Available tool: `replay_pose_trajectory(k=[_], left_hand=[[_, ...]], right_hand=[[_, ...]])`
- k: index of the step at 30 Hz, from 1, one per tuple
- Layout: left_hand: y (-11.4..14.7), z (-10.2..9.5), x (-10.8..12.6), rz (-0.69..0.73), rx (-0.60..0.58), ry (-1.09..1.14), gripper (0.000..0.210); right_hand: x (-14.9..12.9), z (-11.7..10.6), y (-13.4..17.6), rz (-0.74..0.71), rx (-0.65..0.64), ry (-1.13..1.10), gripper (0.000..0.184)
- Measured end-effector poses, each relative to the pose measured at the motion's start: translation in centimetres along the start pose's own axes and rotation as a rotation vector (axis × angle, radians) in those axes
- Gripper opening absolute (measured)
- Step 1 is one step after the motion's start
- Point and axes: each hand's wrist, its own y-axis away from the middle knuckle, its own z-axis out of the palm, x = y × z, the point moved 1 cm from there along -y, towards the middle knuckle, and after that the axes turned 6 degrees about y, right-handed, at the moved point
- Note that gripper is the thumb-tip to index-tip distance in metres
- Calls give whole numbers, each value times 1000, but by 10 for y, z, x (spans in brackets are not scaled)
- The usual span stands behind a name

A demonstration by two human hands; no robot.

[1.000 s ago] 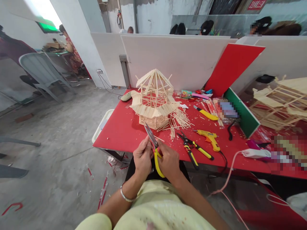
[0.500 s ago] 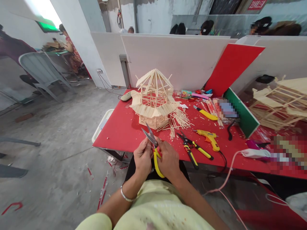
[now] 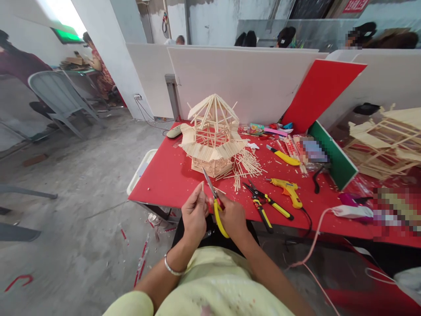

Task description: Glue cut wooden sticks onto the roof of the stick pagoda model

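Note:
My left hand point(image 3: 194, 216) is closed in a pinch, and the tip of a short pale wooden stick point(image 3: 202, 186) shows between thumb and forefinger. My right hand point(image 3: 234, 218) is wrapped round the yellow handles of a pair of scissors point(image 3: 219, 219). Their blades are together and point away from me, toward the wooden model building point(image 3: 213, 151). This model is made of thin sticks, with a pointed roof frame above a wider slatted roof. Beside its base lies a pile of loose wooden sticks point(image 3: 248, 163).
On the red table point(image 3: 161, 180) lie cutting pliers point(image 3: 263, 206), a yellow glue gun point(image 3: 287, 189) with its cable, and a yellow utility knife point(image 3: 284, 157). A green board point(image 3: 333, 153) stands at the right, before another stick model point(image 3: 384, 140). White panels point(image 3: 237, 83) rise behind.
The scissor blades have come together from slightly apart. My hands have drawn a little away from each other, and the stick tip now shows in my left fingers.

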Motion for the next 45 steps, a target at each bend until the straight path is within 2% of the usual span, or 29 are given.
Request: replay_pose_trajectory(k=[4, 7, 9, 12, 16, 19, 22, 27, 33, 36, 39, 41, 43, 45], left_hand=[[-7, -2, 11, 59, -6, -36, 23], [-11, -4, 15, 39, -37, -55, 23], [-14, -6, 16, 25, -54, -70, 25], [-19, -7, 15, 7, -76, -116, 26], [-21, -1, 10, -42, -170, -213, 27], [-21, 9, 9, -69, -223, -247, 29], [-27, 20, 16, -86, -242, -259, 32], [-57, 48, 41, -109, -265, -248, 35], [-99, 84, 64, -135, -265, -140, 34], [-111, 92, 68, -150, -244, -140, 34], [-114, 92, 64, -158, -221, -165, 32], [-111, 91, 57, -171, -213, -181, 29], [-105, 92, 45, -216, -226, -184, 26], [-94, 94, 29, -294, -258, -180, 25]], right_hand=[[2, 12, -21, 7, -18, 142, 51], [1, 20, -35, -48, 14, 116, 49], [-1, 16, -41, -82, 33, 91, 42], [-5, -3, -44, -108, 95, -61, 36], [-10, -41, -48, -171, 167, -588, 33], [-10, -66, -59, -174, 162, -723, 35], [-8, -91, -78, -127, 194, -782, 35], [-13, -122, -114, -200, 313, -740, 33], [-27, -140, -165, -213, 325, -731, 34], [-29, -145, -170, -256, 363, -645, 34], [-8, -140, -154, -229, 457, -506, 31], [25, -129, -137, -110, 496, -395, 30], [71, -113, -116, 108, 456, -236, 30], [124, -95, -91, 407, 323, 17, 34]])
